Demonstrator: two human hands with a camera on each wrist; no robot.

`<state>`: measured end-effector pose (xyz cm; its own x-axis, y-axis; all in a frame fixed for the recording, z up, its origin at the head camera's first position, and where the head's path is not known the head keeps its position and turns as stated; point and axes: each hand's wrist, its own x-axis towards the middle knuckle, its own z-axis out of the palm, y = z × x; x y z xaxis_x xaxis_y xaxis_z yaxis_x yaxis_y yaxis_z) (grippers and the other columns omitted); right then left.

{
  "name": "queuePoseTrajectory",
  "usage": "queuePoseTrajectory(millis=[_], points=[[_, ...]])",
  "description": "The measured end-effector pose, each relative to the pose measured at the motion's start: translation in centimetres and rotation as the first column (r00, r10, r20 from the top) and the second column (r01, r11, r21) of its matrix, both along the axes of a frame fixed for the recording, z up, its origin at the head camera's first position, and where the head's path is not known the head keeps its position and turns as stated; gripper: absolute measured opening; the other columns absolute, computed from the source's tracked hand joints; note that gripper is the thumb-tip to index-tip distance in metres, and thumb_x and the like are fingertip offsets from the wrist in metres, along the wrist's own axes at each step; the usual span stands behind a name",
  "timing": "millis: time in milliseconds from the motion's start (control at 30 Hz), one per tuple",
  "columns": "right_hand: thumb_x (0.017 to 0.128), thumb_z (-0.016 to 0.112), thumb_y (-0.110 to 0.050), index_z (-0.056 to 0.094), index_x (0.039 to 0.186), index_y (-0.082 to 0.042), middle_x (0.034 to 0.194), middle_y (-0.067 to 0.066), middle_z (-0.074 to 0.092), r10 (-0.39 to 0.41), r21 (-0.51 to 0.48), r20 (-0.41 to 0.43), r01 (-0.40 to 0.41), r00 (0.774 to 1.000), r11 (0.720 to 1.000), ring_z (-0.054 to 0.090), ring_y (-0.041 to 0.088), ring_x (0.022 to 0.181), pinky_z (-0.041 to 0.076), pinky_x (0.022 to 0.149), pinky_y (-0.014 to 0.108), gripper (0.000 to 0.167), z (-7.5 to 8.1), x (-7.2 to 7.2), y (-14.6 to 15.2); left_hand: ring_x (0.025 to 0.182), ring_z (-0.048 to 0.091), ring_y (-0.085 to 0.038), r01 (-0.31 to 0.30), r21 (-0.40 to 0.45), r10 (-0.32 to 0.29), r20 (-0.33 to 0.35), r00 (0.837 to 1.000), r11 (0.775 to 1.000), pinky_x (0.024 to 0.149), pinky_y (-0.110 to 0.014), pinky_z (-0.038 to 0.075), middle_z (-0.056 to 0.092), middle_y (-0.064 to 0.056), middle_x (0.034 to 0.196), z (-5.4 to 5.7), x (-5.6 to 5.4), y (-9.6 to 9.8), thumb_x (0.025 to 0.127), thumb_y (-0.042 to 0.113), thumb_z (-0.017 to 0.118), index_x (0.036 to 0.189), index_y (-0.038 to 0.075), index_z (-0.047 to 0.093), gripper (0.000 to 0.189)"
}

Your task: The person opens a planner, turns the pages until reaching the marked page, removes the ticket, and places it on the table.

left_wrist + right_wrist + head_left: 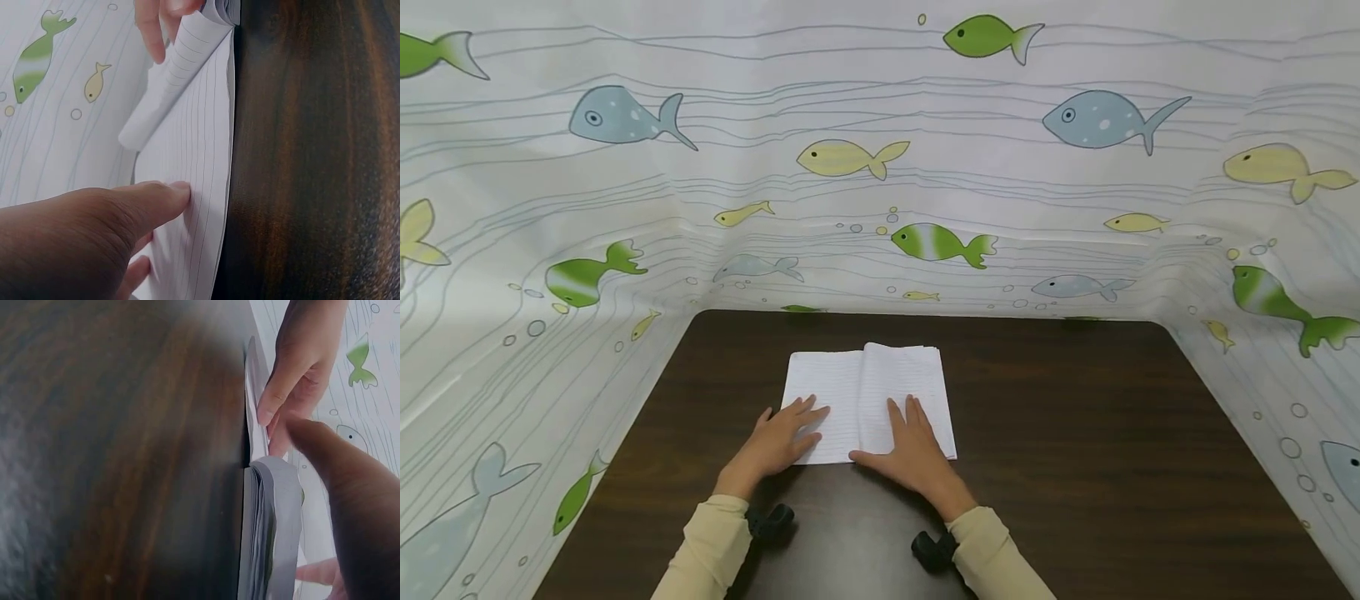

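Note:
An open notebook [825,371] with white lined pages lies on the dark wooden table. My left hand [778,442] rests on its left page, fingers spread and fairly straight. Over the right page my right hand [913,450] is spread too, its thumb reaching toward the fold. The left wrist view shows the right-hand leaf [184,59] bulging up in a curve beside the fold, while the left thumb [165,203] lies along the flatter page. In the right wrist view, a thick stack of page edges [262,531] sits under the right hand.
The brown table [1075,450] extends to both sides of the notebook. A white sheet [880,108] printed with fish stands around its back and sides. Black wrist cameras [934,552] are strapped at both cream sleeves [996,554].

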<state>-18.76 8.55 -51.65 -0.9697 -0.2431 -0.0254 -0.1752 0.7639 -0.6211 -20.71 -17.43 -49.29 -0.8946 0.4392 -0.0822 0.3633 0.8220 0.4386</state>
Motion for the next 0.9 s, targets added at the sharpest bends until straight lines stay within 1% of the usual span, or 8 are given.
queuePoseTrajectory(millis=[133, 233, 433, 567, 633, 767, 833, 900], points=[[0.076, 0.081, -0.067, 0.031, 0.161, -0.001, 0.166, 0.032, 0.018, 0.066, -0.003, 0.011, -0.066, 0.998, 0.998, 0.015, 0.045, 0.156, 0.031, 0.119, 0.059, 0.118, 0.4, -0.3, 0.3, 0.149, 0.035, -0.043, -0.001, 0.006, 0.001, -0.007, 1.000, 1.000, 0.114, -0.077, 0.017, 0.042, -0.020, 0.160, 0.0, -0.2, 0.1, 0.106, 0.023, 0.060, 0.150, 0.011, 0.055, 0.046], [0.079, 0.083, -0.059, 0.032, 0.160, 0.002, 0.164, 0.034, 0.021, 0.107, -0.006, -0.004, -0.107, 0.994, 0.994, 0.019, 0.047, 0.154, 0.033, 0.118, 0.059, 0.113, 0.8, -0.7, 0.6, 0.149, 0.035, -0.043, 0.000, 0.005, 0.000, -0.017, 1.000, 1.000, 0.114, -0.077, 0.018, 0.042, -0.020, 0.160, 0.1, -0.4, 0.0, 0.106, 0.023, 0.060, 0.151, 0.011, 0.055, 0.046], [0.091, 0.075, -0.034, 0.036, 0.155, 0.008, 0.160, 0.034, 0.031, 0.143, -0.002, -0.052, -0.143, 0.988, 0.990, 0.028, 0.047, 0.151, 0.032, 0.119, 0.055, 0.086, 1.2, -1.2, 1.5, 0.150, 0.033, -0.043, 0.008, 0.004, -0.008, -0.004, 1.000, 1.000, 0.114, -0.077, 0.016, 0.039, -0.021, 0.161, 0.3, -0.8, 0.1, 0.106, 0.023, 0.059, 0.152, 0.012, 0.053, 0.047], [0.092, 0.069, -0.013, 0.044, 0.150, 0.008, 0.156, 0.037, 0.035, 0.157, 0.032, -0.121, -0.154, 0.980, 0.988, 0.031, 0.049, 0.149, 0.032, 0.118, 0.060, 0.067, 1.2, -0.6, 2.1, 0.150, 0.032, -0.043, 0.008, 0.003, -0.008, 0.016, 1.000, 1.000, 0.114, -0.077, 0.015, 0.038, -0.021, 0.162, 0.3, -0.7, 0.1, 0.106, 0.023, 0.059, 0.153, 0.011, 0.053, 0.048], [0.087, 0.068, 0.000, 0.052, 0.146, 0.005, 0.154, 0.038, 0.038, 0.135, 0.077, -0.209, -0.121, 0.969, 0.990, 0.034, 0.050, 0.147, 0.030, 0.117, 0.064, 0.061, 1.0, -0.1, 2.4, 0.150, 0.032, -0.043, 0.005, 0.000, -0.005, 0.025, 1.000, 1.000, 0.114, -0.078, 0.015, 0.038, -0.021, 0.162, 0.3, -0.5, 0.1, 0.106, 0.023, 0.059, 0.153, 0.011, 0.052, 0.048], [0.073, 0.068, 0.019, 0.059, 0.139, 0.003, 0.149, 0.039, 0.043, 0.041, 0.099, -0.405, -0.001, 0.913, 0.995, 0.038, 0.053, 0.144, 0.029, 0.115, 0.070, 0.069, 0.7, 0.3, 3.0, 0.151, 0.032, -0.043, 0.003, -0.003, -0.003, 0.038, 0.999, 1.000, 0.114, -0.078, 0.015, 0.038, -0.021, 0.162, 0.3, -0.3, 0.0, 0.106, 0.023, 0.060, 0.153, 0.011, 0.052, 0.049], [0.070, 0.066, 0.024, 0.055, 0.142, 0.004, 0.150, 0.040, 0.041, -0.025, 0.051, -0.443, 0.053, 0.896, 0.997, 0.038, 0.054, 0.143, 0.032, 0.114, 0.069, 0.076, 0.7, 0.3, 3.2, 0.150, 0.032, -0.043, 0.005, -0.001, -0.005, 0.034, 0.999, 1.000, 0.113, -0.078, 0.016, 0.038, -0.021, 0.162, 0.3, -0.2, -0.1, 0.106, 0.023, 0.060, 0.152, 0.011, 0.052, 0.049], [0.071, 0.062, 0.028, 0.047, 0.148, 0.007, 0.151, 0.039, 0.040, -0.098, -0.045, -0.429, 0.087, 0.898, 0.995, 0.039, 0.052, 0.142, 0.036, 0.113, 0.065, 0.081, 0.9, 0.2, 3.4, 0.149, 0.034, -0.044, 0.009, 0.003, -0.009, 0.021, 1.000, 1.000, 0.113, -0.078, 0.017, 0.040, -0.021, 0.161, 0.1, -0.2, -0.1, 0.105, 0.023, 0.061, 0.151, 0.009, 0.054, 0.049]])
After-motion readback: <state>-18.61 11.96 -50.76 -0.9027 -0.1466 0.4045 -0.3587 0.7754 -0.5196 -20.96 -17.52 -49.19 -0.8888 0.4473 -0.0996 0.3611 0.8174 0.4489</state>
